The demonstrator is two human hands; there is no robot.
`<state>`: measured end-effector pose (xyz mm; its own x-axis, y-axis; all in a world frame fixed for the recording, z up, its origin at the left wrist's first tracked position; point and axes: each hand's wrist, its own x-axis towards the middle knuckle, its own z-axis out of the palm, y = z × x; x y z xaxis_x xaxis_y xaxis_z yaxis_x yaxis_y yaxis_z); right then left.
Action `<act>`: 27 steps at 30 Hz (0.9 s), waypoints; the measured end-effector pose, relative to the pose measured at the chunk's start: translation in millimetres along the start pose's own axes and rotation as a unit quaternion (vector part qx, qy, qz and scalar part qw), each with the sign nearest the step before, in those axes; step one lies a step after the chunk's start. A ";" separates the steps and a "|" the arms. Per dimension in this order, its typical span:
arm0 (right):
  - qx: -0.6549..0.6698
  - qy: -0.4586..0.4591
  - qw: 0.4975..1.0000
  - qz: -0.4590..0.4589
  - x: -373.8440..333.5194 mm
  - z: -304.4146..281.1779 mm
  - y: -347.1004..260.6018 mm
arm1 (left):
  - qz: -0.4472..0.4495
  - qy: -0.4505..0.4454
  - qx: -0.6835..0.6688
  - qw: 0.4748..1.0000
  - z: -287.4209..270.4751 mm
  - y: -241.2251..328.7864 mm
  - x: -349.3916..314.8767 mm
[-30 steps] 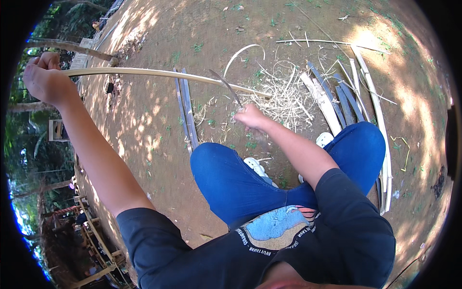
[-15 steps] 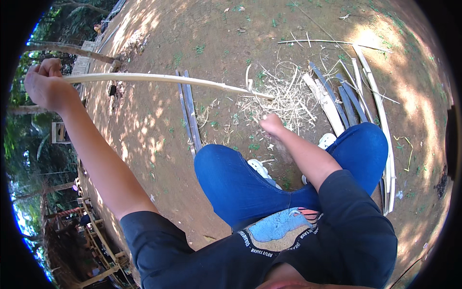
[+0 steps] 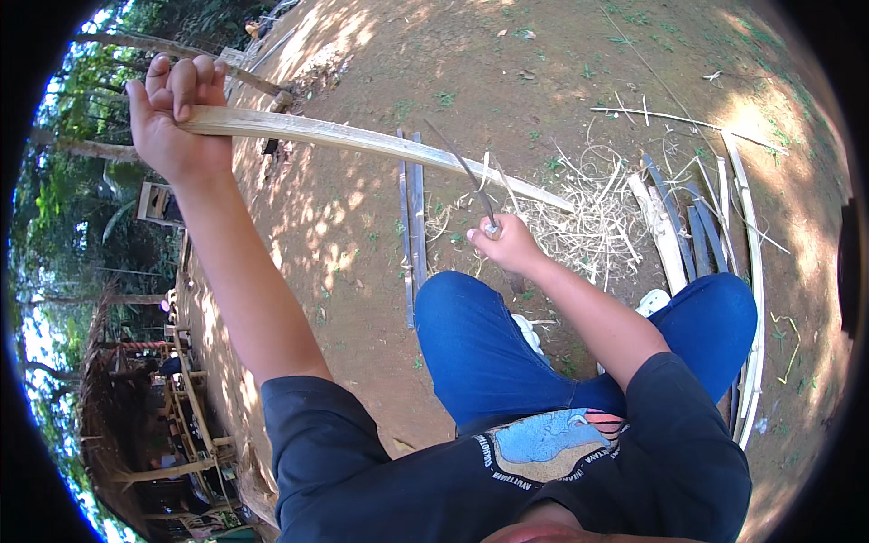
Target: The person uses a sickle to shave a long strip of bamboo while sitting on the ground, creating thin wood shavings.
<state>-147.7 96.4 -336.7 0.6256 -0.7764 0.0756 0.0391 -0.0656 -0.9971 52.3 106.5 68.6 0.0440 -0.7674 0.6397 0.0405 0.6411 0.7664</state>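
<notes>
My left hand, raised at the far left with its fingers curled, grips one end of a long pale bamboo strip. The strip slants down to the right, its other end reaching over a heap of thin curled shavings. In front of my knees my right hand is closed round the handle of a knife, most of which the fingers hide. Its narrow dark blade points up and to the left, crossing the strip in the view. Whether the blade touches the strip I cannot tell. A thin sliver stands up beside the blade.
Dark slats lie on the bare ground left of my knees. More dark slats and long pale strips lie to the right. A thatched shelter and tree trunks stand at the left.
The whole scene has shifted right in the view. My left hand has turned and the strip shows a broader face. My right hand has swung left of the strip's end, and the blade now shows clearly.
</notes>
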 end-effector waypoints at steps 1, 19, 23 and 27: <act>-0.004 -0.004 0.999 -0.047 0.6 0.5 -13.5 | 0.012 0.001 -0.029 1.000 -0.3 -8.7 -0.2; 0.056 -0.013 0.995 -0.076 15.2 17.4 -118.3 | 0.161 0.103 0.184 0.964 56.8 -18.6 -0.3; -0.010 -0.027 1.000 -0.002 -0.1 -4.6 -60.8 | 0.135 0.064 0.131 0.980 24.1 -6.0 -11.4; 0.024 -0.049 0.998 0.036 -6.2 -3.9 -72.3 | 0.131 0.095 0.152 0.975 17.4 -19.0 -4.0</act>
<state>-157.4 103.5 -265.1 0.7015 -0.7127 0.0044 0.0270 0.0204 -0.9994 34.0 97.3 52.5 0.1991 -0.5437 0.8153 -0.2941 0.7604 0.5790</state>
